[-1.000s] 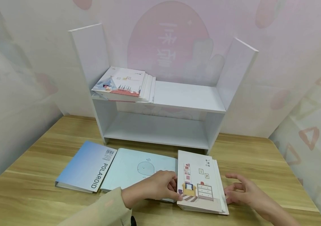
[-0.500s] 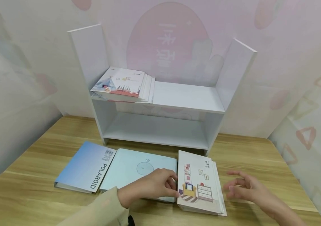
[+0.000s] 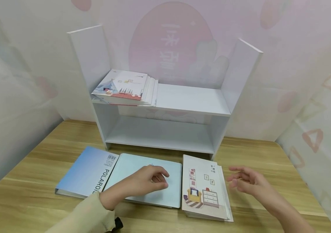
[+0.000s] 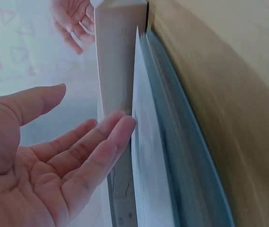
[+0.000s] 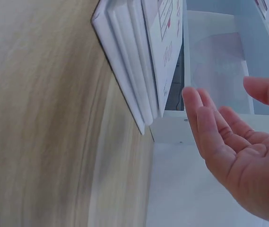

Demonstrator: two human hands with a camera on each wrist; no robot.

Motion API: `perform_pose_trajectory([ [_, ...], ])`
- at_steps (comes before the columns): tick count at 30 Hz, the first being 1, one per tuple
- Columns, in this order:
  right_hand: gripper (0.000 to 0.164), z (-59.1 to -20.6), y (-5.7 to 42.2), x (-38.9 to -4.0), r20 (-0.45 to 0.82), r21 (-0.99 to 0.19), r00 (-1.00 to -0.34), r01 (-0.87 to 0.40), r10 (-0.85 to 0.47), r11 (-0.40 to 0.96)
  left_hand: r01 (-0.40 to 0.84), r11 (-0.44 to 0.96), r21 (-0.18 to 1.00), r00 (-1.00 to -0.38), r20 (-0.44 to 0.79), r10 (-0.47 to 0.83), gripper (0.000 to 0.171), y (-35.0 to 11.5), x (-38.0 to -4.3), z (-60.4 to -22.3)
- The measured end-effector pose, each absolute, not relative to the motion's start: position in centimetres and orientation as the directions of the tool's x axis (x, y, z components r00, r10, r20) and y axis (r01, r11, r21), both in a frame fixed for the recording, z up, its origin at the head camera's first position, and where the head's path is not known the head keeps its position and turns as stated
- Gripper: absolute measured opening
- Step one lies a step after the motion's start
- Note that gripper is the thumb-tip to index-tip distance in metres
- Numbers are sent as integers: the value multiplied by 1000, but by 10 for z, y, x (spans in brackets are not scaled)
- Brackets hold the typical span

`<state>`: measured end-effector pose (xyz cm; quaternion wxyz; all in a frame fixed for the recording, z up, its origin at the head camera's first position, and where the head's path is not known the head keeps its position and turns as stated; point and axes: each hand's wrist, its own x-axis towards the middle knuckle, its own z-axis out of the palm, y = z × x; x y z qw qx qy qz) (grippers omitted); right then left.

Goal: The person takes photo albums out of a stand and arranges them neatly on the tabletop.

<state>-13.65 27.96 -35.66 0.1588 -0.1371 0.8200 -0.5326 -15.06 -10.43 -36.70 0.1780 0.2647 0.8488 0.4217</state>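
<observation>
In the head view, my left hand (image 3: pixel 140 181) hovers over a light blue book (image 3: pixel 172 173) lying flat, its fingers loosely bent and holding nothing. The left wrist view shows that hand's fingers (image 4: pixel 84 175) spread near the book's page edges. A white book (image 3: pixel 194 168) with a drawn chair and dresser lies to its right, stacked on at least one other white book. Just right of that stack, apart from it, my right hand (image 3: pixel 250 181) is held with relaxed fingers and nothing in its grasp. Left of the light blue book is a blue book (image 3: pixel 82 171) marked POLAROID.
A white two-tier shelf (image 3: pixel 159 129) stands behind the books on the wooden table (image 3: pixel 258 158). Several white books (image 3: pixel 127 85) lie stacked at the left of its upper tier. Printed cloth (image 3: pixel 270 103) hangs around the back and sides.
My left hand has left the edge of the white book and moved left over the light blue book. My right hand has drawn slightly away from the white stack. The books stay in place.
</observation>
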Motion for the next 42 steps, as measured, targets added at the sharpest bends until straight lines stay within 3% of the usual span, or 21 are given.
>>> perform_pose_trajectory([
  [9,46,-348,261,-143,-26,-921,-949,-99,-313,377,348,508,788,-858,49,512,31,-141,-152,-362],
  [18,38,-336,237,-150,110,-914,-955,-206,-274,349,328,549,769,-938,197,285,21,-168,-153,-350],
  [24,36,-326,220,-159,153,-922,-949,-238,-276,306,305,558,771,-952,261,159,23,-180,-150,-334],
  [30,29,-316,200,-165,216,-922,-941,-285,-261,264,349,532,772,-930,356,93,26,-189,-152,-322],
  [36,27,-303,179,-169,288,-910,-919,-351,-270,222,451,483,750,-846,532,-34,25,-195,-156,-311],
  [42,26,-293,164,-174,327,-907,-911,-377,-252,186,468,482,741,-796,590,-135,33,-198,-163,-300],
])
